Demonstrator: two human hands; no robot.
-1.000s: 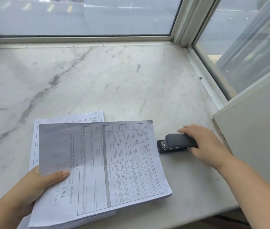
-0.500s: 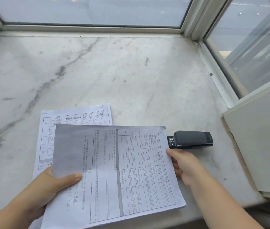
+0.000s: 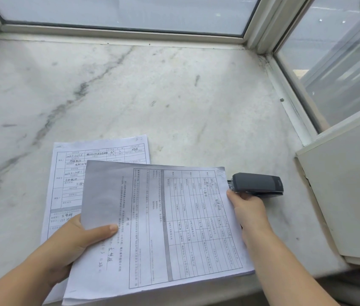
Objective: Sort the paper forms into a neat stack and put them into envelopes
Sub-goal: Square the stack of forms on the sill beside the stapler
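Head view: at six o'clock on the bench (image 3: 174, 96), left hand (image 3: 71, 246) and right hand (image 3: 248, 214) each pinch the forms (image 3: 163, 228), light, floppy sheets best held by opposite edges, stapler (image 3: 257, 184) beside.

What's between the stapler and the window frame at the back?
Head view: only bare marble sill lies between the stapler and the window frame.

Lower form (image 3: 99, 173) mostly under the top sheet (image 3: 163, 228)
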